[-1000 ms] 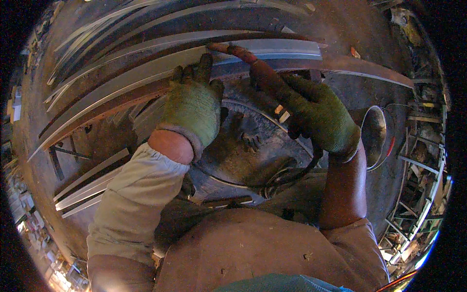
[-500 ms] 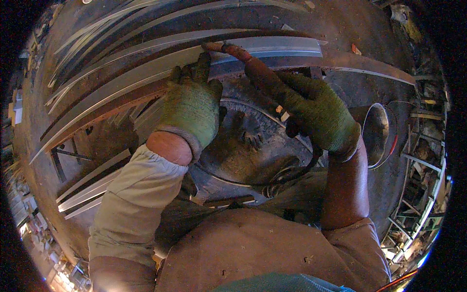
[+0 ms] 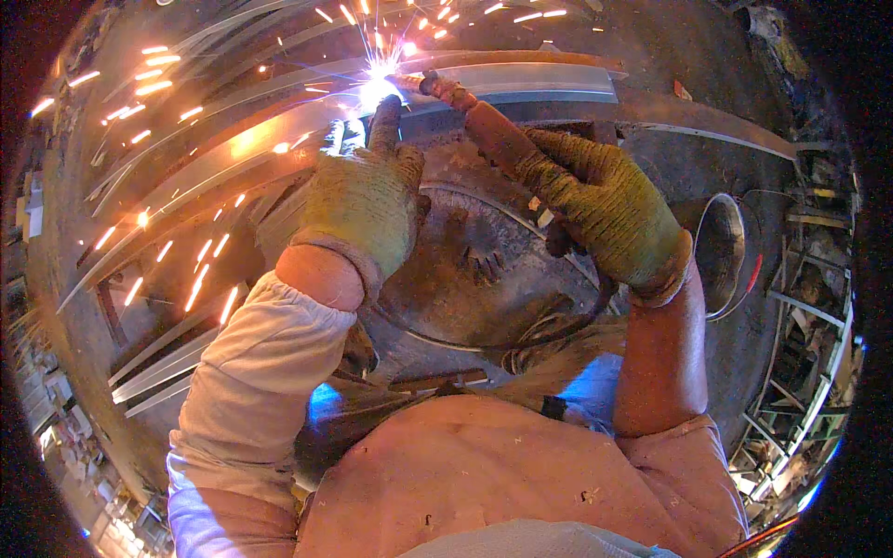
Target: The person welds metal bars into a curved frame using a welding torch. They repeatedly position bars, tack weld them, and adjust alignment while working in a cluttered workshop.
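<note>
My right hand [image 3: 609, 209], in a green work glove, is wrapped round a welding torch [image 3: 495, 132]. The torch points left along a long grey metal strip [image 3: 535, 79], and a bright welding arc [image 3: 379, 89] burns at its tip. My left hand [image 3: 363, 200], gloved the same way, lies on the metal just left of the torch. Its fingers are stretched forward, and the fingertips are close to the arc. Glare hides the weld spot itself. From the torch handle a dark cable [image 3: 603, 302] curves down and left.
Sparks fly mostly to the left and far side. Long metal strips [image 3: 177, 367] lie at the left. A round metal piece [image 3: 484, 265] is below my hands. To the right stand a shiny cylindrical container [image 3: 721, 251] and a metal frame [image 3: 805, 400].
The arc has lit at the torch tip, and sparks now spray out. Light falls on my gloves and sleeves. Both hands are in nearly the same place.
</note>
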Action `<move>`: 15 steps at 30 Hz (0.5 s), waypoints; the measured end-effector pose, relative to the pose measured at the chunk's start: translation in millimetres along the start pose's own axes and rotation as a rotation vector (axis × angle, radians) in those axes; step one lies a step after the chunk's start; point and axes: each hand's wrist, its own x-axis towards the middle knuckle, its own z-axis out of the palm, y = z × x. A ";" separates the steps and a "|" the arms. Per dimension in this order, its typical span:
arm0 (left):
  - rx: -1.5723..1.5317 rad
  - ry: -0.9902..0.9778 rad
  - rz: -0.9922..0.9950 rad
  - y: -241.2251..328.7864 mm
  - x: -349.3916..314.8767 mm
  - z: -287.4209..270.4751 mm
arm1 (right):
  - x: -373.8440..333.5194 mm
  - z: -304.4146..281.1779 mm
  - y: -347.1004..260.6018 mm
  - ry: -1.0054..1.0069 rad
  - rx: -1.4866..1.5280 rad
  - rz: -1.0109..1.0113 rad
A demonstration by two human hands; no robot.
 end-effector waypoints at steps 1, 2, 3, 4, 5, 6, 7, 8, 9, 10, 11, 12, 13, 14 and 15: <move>-0.008 -0.003 0.001 -0.7 -0.4 1.4 | 0.5 1.0 0.9 0.006 0.010 -0.009; -0.059 -0.012 0.004 -3.1 -1.8 4.0 | 0.5 0.7 2.2 0.005 -0.021 -0.081; -0.010 0.030 0.040 -5.3 -1.4 11.5 | 0.9 0.1 4.4 0.004 -0.052 -0.153; 0.038 0.071 0.073 -6.9 -0.4 15.4 | 1.7 0.1 5.4 0.005 -0.067 -0.173; 0.018 0.072 0.062 -7.0 -1.0 17.2 | 2.6 0.3 6.9 0.008 -0.082 -0.192; -0.001 0.074 0.051 -6.4 -1.5 17.1 | 3.2 0.8 8.0 0.015 -0.081 -0.162; -0.020 0.075 0.043 -5.1 -1.2 16.8 | 3.5 1.2 8.4 0.024 -0.080 -0.140; -0.040 0.076 0.035 -3.9 -1.0 16.3 | 3.5 1.5 8.9 0.034 -0.079 -0.119; -0.041 0.060 0.034 -3.2 -0.9 15.6 | 4.2 3.1 7.4 0.043 -0.080 -0.107; -0.042 0.046 0.028 -3.1 -1.6 14.4 | 4.4 3.3 6.1 0.039 -0.076 -0.097; -0.026 0.014 0.029 -3.4 -2.5 12.6 | 4.6 3.5 4.8 0.034 -0.072 -0.087; -0.009 -0.017 0.029 -4.0 -3.5 11.0 | 4.3 2.9 3.9 0.019 -0.062 -0.076; 0.059 0.057 0.030 -3.2 -3.6 20.3 | 3.2 2.1 2.8 0.007 -0.053 -0.064; 0.127 0.131 0.026 -1.9 -3.3 27.4 | 4.5 1.9 6.3 0.033 -0.082 -0.112; 0.116 0.093 0.020 -3.4 -5.8 31.9 | 7.8 2.0 13.3 0.058 -0.111 -0.159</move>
